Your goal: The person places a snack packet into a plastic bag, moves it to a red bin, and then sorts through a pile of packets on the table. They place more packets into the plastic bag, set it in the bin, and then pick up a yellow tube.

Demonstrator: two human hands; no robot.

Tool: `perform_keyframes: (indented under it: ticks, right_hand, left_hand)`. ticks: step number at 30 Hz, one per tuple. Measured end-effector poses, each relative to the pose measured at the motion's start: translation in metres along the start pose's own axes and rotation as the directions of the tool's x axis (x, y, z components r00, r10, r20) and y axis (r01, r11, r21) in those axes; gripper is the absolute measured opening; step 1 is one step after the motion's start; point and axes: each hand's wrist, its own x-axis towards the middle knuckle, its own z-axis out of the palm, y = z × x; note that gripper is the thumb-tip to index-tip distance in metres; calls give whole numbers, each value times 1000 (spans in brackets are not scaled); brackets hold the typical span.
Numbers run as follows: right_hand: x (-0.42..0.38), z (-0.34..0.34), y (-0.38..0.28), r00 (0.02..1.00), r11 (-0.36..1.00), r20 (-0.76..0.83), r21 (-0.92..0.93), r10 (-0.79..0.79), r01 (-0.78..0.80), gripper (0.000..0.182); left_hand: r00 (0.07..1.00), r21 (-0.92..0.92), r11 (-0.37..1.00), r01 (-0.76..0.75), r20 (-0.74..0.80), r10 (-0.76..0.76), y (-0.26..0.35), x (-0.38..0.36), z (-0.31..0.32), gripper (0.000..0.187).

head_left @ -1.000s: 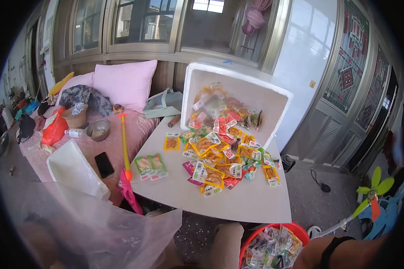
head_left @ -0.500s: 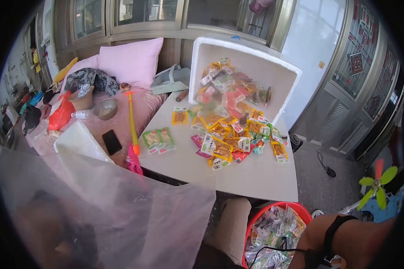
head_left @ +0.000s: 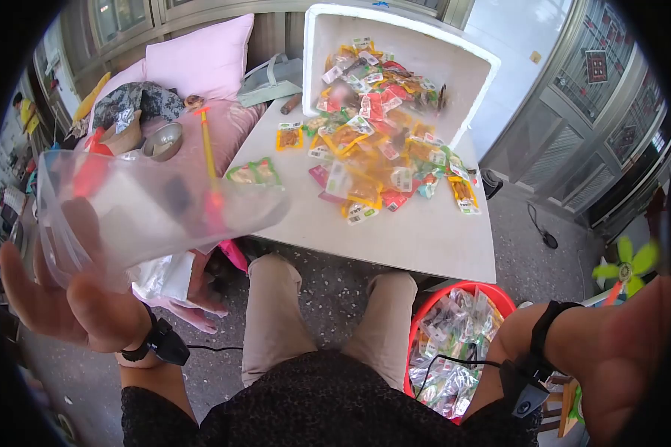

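Observation:
At the left, my left hand [head_left: 89, 305] is raised, its fingers curled around a translucent plastic bag [head_left: 149, 216]. The bag stretches rightward over the bed toward the table edge and looks limp and see-through. My right hand [head_left: 630, 350] is blurred at the far right edge, close to the camera; most of its fingers are out of view, and what it holds cannot be made out. Many small food packets [head_left: 365, 179] spill from a tipped white foam box [head_left: 473, 82] onto the pale table [head_left: 417, 246]. A red tub [head_left: 499, 296] of clear packets stands below the table.
A bed with a pink pillow [head_left: 201, 56], a metal bowl [head_left: 164, 141] and a yellow-and-pink pump [head_left: 209, 149] is at the left. A green fan [head_left: 625, 267] stands at the right. My legs are below the table edge.
The plastic bag has risen from the lower left and swung up, uncovering my legs. My left hand has come clearly into view around it. The camera view has tilted down.

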Motion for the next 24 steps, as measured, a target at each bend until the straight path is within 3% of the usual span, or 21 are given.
perform_keyframes:
  ticks: [3,4,6,8,10,24]
  right_hand:
    - [0,1,2,1000,1000,8,-4,-1,1,34]
    - [-1,2,3,1000,1000,11,-6,3,-3,34]
    - [-2,3,7,1000,1000,6,-8,12,-11,34]
    - [-2,2,10,1000,1000,7,-18,13,-13,34]
    - [-6,4,12,1000,999,9,-34,14,-14,34]
    - [-12,18,22,999,997,-41,-67,30,-33,34]
  left_hand:
    - [981,-483,873,-68,129,148,-2,-2,5,27]
    - [918,-681,732,16,301,260,-3,12,2,36]
    - [744,-808,540,236,507,435,2,38,-1,45]
    - [603,-768,511,387,630,490,23,62,9,48]
    - [560,-764,495,413,642,524,28,64,15,48]
    - [531,-749,469,468,662,529,12,54,8,44]
